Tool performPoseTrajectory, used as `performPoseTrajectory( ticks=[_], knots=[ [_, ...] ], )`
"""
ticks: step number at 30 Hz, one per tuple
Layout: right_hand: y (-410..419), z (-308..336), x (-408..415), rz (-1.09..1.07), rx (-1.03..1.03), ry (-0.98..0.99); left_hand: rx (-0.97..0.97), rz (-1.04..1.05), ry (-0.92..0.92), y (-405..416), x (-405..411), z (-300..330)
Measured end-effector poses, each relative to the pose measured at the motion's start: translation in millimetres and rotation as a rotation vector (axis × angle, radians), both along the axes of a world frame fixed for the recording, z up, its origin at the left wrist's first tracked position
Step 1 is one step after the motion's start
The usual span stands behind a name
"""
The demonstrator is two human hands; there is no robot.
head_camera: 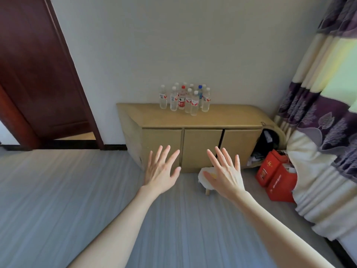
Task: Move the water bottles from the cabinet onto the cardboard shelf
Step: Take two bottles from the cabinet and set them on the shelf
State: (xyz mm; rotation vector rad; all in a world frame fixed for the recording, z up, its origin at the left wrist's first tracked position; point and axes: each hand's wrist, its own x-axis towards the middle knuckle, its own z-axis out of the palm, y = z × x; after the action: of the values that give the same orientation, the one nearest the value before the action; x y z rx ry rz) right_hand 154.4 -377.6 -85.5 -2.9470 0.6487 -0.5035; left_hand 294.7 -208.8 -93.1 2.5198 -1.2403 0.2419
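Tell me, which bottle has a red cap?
The red-capped bottle with the red label, mid-cluster on the cabinet. The others have white caps, one blue.

Left hand (161, 172) and right hand (225, 174) outstretched side by side, fingers (164, 153) spread, seemingly empty.

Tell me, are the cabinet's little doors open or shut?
Shut. All three doors on the cabinet sit flat and closed.

- cabinet (193, 120): tan/yellowish
- water bottles (185, 99): clear w/ white caps; one red cap + red label, one blue cap
- door (38, 74): dark reddish-brown
- curtain (328, 93): purple leaf print w/ cream bands
- boxes (274, 176): red
- floor (58, 200): grey, striped
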Motion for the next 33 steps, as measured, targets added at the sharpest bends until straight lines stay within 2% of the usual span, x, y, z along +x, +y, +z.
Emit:
performPoseTrajectory(
  ticks=[5,14,20,27,33],
  knots=[
    [-62.7,-19.0,90.5,0.019,0.011,0.030,0.046,0.011,0.044,-51.0,80.3,-21.9],
    [-177.8,4.0,265.7,0.052,-0.007,0.026,0.014,0.080,0.004,-151.5,252.7,6.2],
    [-224.6,-11.2,363.6,0.055,0.029,0.063,0.084,0.100,0.096,-193.3,349.3,-13.2],
    [-288.2,-24.8,474.2,-0.091,0.054,0.030,0.136,-0.004,0.072,-265.5,479.4,-22.8],
    [-333.7,-31.5,536.4,-0.205,0.128,0.055,0.090,-0.133,0.033,-330.4,567.4,-9.9]
  ],
)
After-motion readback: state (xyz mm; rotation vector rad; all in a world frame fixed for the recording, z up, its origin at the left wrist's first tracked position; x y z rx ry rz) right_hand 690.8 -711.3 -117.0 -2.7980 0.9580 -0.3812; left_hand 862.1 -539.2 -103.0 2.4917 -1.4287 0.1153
